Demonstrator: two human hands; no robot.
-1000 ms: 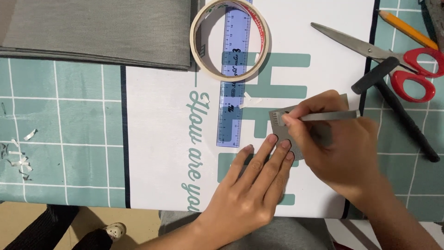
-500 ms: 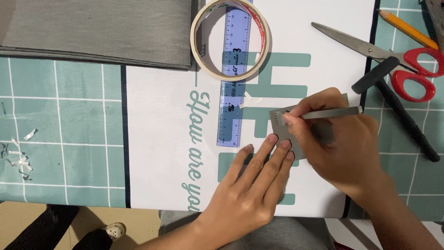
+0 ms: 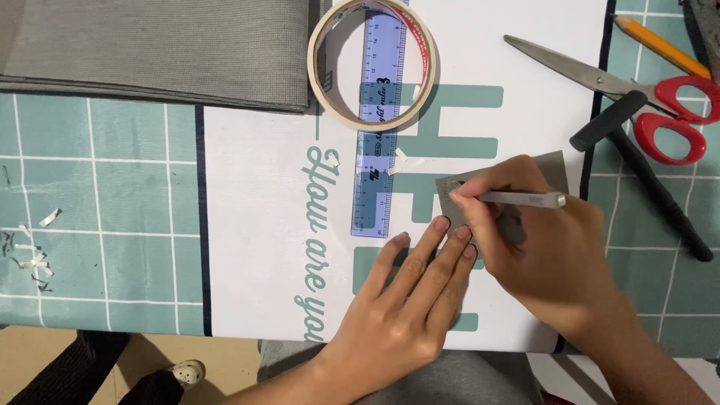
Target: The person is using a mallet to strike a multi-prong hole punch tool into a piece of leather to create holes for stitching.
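Right grip point(image 3: 544, 247) is pinching a silver craft knife point(image 3: 521, 199) against the small grey sheet point(image 3: 555, 165), cutting just begun; left hand point(image 3: 401, 315) is pressing it flat, fingers spread.

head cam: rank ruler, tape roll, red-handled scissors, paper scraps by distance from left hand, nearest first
From left hand:
1. Ruler, just above the fingertips.
2. Tape roll, farther up, over the ruler's top.
3. Scissors and paper scraps, far right and far left: too close to call.
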